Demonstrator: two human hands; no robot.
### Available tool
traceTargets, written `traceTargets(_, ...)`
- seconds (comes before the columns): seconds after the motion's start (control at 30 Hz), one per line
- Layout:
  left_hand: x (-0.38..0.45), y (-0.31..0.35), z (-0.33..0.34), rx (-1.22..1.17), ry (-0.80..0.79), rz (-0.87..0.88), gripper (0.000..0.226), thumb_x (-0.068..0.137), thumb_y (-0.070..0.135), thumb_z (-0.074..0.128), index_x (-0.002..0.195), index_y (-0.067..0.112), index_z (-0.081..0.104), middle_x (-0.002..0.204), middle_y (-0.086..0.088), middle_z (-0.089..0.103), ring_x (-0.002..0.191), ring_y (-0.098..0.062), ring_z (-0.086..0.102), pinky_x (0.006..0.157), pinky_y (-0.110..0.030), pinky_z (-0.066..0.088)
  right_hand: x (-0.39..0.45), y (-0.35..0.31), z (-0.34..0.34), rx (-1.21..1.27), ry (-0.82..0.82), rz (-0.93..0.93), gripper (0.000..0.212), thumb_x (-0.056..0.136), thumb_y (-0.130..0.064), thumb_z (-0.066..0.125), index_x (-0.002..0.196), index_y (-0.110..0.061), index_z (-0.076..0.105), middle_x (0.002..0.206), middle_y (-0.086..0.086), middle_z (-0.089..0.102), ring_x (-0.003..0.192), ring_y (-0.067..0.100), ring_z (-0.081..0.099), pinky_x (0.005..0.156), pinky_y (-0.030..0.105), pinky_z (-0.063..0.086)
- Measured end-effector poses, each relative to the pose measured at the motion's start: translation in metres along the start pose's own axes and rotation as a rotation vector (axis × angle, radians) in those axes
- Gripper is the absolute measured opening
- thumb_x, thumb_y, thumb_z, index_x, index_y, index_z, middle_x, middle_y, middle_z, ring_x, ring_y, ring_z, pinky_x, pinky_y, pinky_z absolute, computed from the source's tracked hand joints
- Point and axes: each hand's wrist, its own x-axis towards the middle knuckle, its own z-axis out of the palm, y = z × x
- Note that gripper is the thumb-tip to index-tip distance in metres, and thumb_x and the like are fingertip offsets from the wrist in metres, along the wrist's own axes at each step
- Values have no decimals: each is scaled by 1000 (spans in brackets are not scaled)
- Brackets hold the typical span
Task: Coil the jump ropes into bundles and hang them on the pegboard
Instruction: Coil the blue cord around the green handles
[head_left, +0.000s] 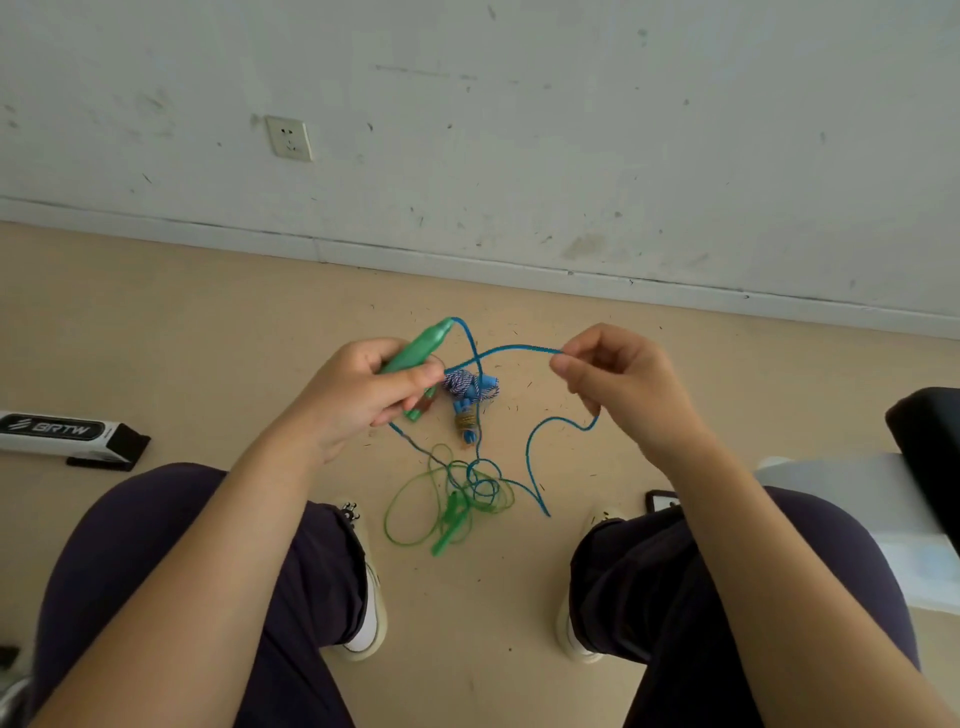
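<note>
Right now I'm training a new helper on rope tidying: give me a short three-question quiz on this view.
1. True or false: the left hand grips a green handle.
2. What does the right hand pinch: A the blue cord, B the green rope on the floor, C the wall socket?
3. Fill in: the striped bundle lies on the ____.

Key: 1 true; 2 A; 3 floor.
</note>
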Motion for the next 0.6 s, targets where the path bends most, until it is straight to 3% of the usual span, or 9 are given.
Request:
traceTargets(0.17, -3, -5, 31, 39, -124, -36, 14, 86, 27, 74, 83, 15, 67, 58, 2, 54, 41, -7, 37, 40, -16, 29, -10, 4, 31, -45, -274, 44, 8, 84, -8, 75, 87, -11, 68, 59, -8, 61, 48, 2, 49, 47, 16, 38)
traceTargets(0.23, -3, -3, 34, 58, -142, -38, 11, 92, 22, 71, 85, 14, 67, 60, 1, 55, 41, -7, 39, 42, -17, 31, -10, 5, 36, -89, -266, 33, 7, 86, -7, 74, 86, -9, 67, 59, -11, 62, 51, 0, 54, 51, 11, 40)
traceTargets(0.33, -1, 1, 23, 117, -118, -29, 12, 93, 21, 70, 84, 13, 68, 61, 2, 59, 43, -9, 41, 45, -20, 36, -5, 2, 28, -105, -87, -8, 8, 88, -7, 70, 82, -11, 66, 58, -11, 60, 51, -2, 51, 53, 9, 39)
traceTargets(0.43, -2, 5, 9, 142, -27, -18, 20, 91, 20, 71, 72, 25, 68, 60, 2, 58, 43, -10, 40, 45, -20, 35, 2, 2, 9, -44, 78, -23, 12, 91, -9, 66, 81, -16, 63, 57, -10, 57, 49, 2, 48, 51, 18, 38)
traceTargets(0.5, -3, 6, 4, 106, 20, -13, 19, 90, 19, 72, 72, 24, 70, 58, 2, 56, 42, -9, 39, 42, -17, 31, 2, 3, 3, -30, 46, -23, 12, 91, -11, 67, 81, -18, 64, 59, -9, 58, 50, 9, 47, 52, 25, 40)
traceTargets(0.6, -4, 5, 14, 78, -30, -49, 10, 90, 17, 71, 80, 16, 68, 56, 2, 55, 40, -7, 37, 40, -15, 29, -3, 4, 12, 11, -151, 0, 10, 86, -15, 74, 83, -18, 65, 63, -4, 60, 52, 13, 47, 50, 24, 41)
